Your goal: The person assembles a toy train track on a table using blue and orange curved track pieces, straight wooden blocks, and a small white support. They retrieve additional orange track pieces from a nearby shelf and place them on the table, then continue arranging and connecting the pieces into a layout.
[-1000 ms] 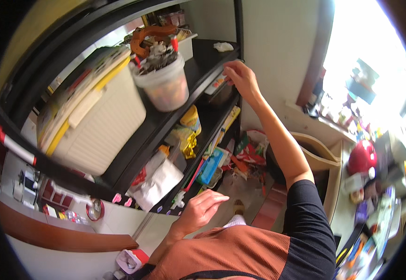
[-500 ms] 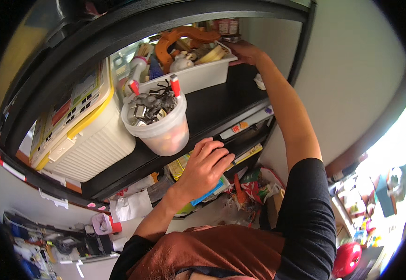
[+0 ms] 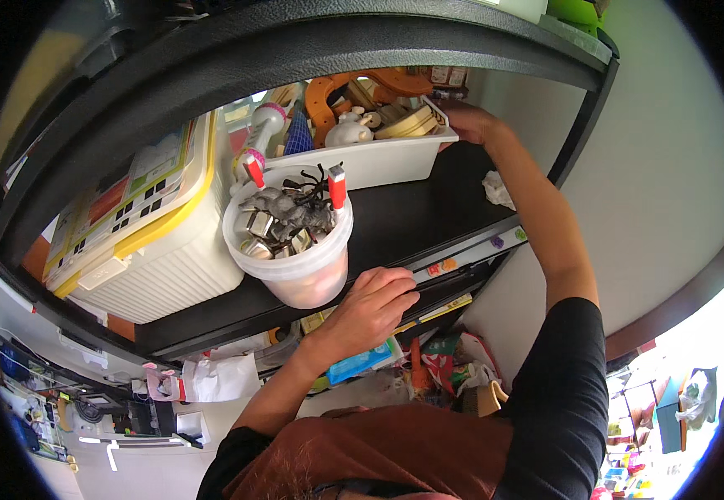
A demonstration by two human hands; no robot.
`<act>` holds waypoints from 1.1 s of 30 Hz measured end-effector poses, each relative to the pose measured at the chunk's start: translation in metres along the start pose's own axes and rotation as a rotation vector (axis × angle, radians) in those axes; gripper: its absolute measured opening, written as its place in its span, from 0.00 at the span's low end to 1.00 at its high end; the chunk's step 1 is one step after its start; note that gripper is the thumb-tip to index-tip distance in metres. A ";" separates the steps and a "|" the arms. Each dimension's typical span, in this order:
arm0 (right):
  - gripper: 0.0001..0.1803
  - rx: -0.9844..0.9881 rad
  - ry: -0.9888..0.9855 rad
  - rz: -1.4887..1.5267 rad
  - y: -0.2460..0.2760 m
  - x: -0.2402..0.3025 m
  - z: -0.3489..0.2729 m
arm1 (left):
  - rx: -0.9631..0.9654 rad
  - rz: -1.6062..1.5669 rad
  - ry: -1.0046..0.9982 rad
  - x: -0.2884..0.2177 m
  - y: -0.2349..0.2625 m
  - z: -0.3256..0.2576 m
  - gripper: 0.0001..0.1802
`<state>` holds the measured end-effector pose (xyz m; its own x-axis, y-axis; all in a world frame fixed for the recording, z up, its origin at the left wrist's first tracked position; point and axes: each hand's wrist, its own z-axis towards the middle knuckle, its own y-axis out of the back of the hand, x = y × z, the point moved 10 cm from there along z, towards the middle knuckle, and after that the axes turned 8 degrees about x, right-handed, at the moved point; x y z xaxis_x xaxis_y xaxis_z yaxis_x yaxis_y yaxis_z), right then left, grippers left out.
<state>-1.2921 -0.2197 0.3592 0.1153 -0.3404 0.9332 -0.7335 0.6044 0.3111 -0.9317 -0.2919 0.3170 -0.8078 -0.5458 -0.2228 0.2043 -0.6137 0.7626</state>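
Note:
A white plastic bin (image 3: 379, 163) sits toward the back of a black shelf, filled with wooden pieces, an orange curved piece (image 3: 322, 107) and a white animal figure (image 3: 349, 131). My right hand (image 3: 472, 122) is closed at the bin's right end, its fingers mostly hidden behind the rim. In front stands a translucent bucket (image 3: 302, 282) holding grey animal figures (image 3: 294, 208), metallic blocks and two red-and-white pieces. Beside this bucket, at the shelf's front edge, my left hand (image 3: 368, 312) has loosely bent fingers with nothing visible in them; its thumb is hidden.
A cream ribbed box (image 3: 158, 275) with a yellow-edged lid stands left of the bucket. Crumpled white paper (image 3: 498, 190) lies at the shelf's right end. A thick black beam (image 3: 320, 42) crosses above. Lower shelves hold packages, including a blue one (image 3: 364, 360).
The whole view has shifted, so the shelf and its contents appear lower and larger. My right hand stays at the bin's end. My left hand's fingers look closer together, still by the shelf edge.

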 end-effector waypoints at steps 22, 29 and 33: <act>0.25 -0.194 -0.006 -0.130 -0.039 0.016 -0.058 | -0.011 0.008 -0.042 -0.004 0.002 0.002 0.12; 0.28 -0.461 0.100 -0.812 0.027 0.070 -0.078 | -0.004 -0.009 -0.030 -0.004 -0.001 0.003 0.12; 0.28 -0.587 0.430 -1.120 0.030 0.128 -0.039 | -0.023 -0.016 -0.032 -0.007 -0.002 0.003 0.14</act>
<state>-1.2728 -0.2168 0.4952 0.7420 -0.6663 0.0739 0.2773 0.4055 0.8710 -0.9282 -0.2857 0.3188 -0.8282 -0.5175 -0.2154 0.2036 -0.6357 0.7446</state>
